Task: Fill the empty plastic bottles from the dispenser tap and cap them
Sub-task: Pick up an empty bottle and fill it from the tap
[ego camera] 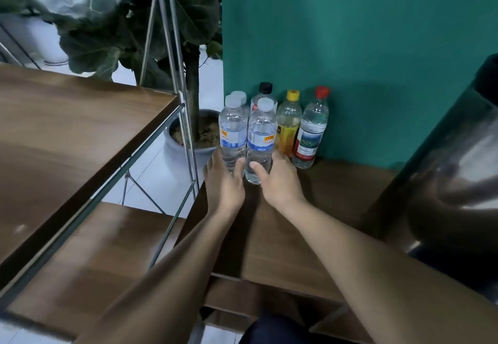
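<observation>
The clear plastic bottle with a white cap and blue label [260, 138] stands upright at the front of a cluster on the brown wooden ledge [283, 236], and the right hand [277, 179] wraps its lower body — thumb curled across the front, fingers hidden behind it. At its nine o'clock, touching or nearly so, stands a second clear bottle with a white cap and blue-and-orange label [233, 132]; the left hand [223, 182] reaches to its base with fingers fairly straight against the plastic, and whether they truly close round it cannot be told.

Behind, at twelve o'clock, are a third white-capped bottle [239, 97] and a black-capped clear bottle [265, 90]. At three o'clock stand a yellow-capped bottle with a yellow label [289, 125] and a red-capped clear bottle with a red-and-white label [311, 130], all backed against the teal wall [377, 47].

The low grip suits lifting or steadying upright bottles without tipping the neighbours. Every bottle is capped. A shiny steel vessel [444, 176] looms at four o'clock — perhaps the dispenser, though no tap shows.
</observation>
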